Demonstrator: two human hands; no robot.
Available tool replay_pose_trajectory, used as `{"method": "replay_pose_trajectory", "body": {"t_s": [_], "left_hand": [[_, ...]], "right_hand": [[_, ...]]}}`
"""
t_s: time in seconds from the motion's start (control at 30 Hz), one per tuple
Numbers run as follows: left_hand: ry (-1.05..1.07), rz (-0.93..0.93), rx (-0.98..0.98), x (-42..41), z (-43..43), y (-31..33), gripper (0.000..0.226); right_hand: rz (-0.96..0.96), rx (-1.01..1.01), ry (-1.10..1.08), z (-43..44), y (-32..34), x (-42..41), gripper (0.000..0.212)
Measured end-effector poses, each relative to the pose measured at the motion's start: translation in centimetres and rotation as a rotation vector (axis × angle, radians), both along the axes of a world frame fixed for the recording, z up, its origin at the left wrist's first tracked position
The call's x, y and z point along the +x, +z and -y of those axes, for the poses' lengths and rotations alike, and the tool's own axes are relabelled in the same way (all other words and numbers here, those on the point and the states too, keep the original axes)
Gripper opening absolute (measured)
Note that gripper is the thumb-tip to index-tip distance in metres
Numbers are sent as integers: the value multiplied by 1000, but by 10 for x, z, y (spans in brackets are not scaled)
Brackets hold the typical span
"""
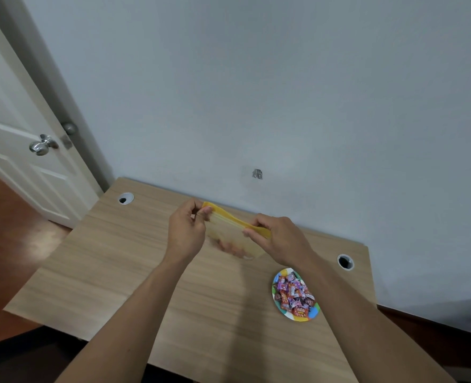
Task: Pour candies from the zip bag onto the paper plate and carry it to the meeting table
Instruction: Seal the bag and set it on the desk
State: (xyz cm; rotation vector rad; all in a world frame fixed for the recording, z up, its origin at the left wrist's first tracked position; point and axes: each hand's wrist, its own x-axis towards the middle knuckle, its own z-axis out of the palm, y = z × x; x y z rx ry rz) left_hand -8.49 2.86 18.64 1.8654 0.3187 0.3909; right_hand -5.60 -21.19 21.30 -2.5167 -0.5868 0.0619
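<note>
Zip bag point(230, 230), seemingly empty, is pinched at its yellow seal by left hand point(186, 233) and right hand point(280, 241) above the desk point(112, 258); candies point(293, 295) fill the paper plate point(307, 316) nearby.

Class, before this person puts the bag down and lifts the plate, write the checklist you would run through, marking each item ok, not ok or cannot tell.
1. Candies are on the paper plate: ok.
2. Zip bag is empty: ok, it looks clear and flat.
3. Bag's yellow strip is fully sealed: cannot tell.
4. Hands are free for the plate: not ok, the left hand and right hand both pinch the bag.
5. Plate sits fully on the desk, away from its edge: ok.
</note>
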Motion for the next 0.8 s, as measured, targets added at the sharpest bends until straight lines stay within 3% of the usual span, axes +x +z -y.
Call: {"method": "replay_pose_trajectory", "body": {"t_s": [0.63, 0.8], "left_hand": [[-48, -158, 55, -25, -8, -40, 27], [-120, -208, 83, -42, -15, -59, 26]], "right_hand": [[-67, -159, -36, 41, -48, -16, 60], [-117, -311, -13, 39, -62, -29, 67]]}}
